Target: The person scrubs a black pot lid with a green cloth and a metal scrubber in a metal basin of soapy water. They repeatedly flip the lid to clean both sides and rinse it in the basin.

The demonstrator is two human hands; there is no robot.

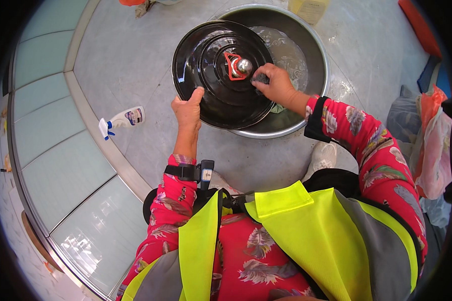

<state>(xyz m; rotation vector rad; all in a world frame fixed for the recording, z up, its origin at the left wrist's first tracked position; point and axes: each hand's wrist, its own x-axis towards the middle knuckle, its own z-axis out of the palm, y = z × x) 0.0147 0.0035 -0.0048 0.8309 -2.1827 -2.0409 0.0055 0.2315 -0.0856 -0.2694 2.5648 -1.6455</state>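
Observation:
A round black pot lid [211,103], wet and shiny, is tilted over the left part of a wide metal basin [316,95]. My left hand [187,108] grips the lid's near left edge, thumb on top. A silver knob [244,66] with a red wire-like piece [231,61] beside it stands at the lid's middle. My right hand [278,85] pinches a dark grey scouring pad [260,79] against the lid, just right of the knob. Cloudy, sudsy water [286,52] lies in the basin. A bit of green cloth [277,108] shows below my right wrist, partly hidden.
On the grey floor to the left lies a white spray bottle [128,118] with a blue and white trigger. A yellowish jug [309,9] stands behind the basin. Plastic bags [432,145] are at the right. Pale glass panels [83,155] run along the left. My shoe [322,158] is near the basin.

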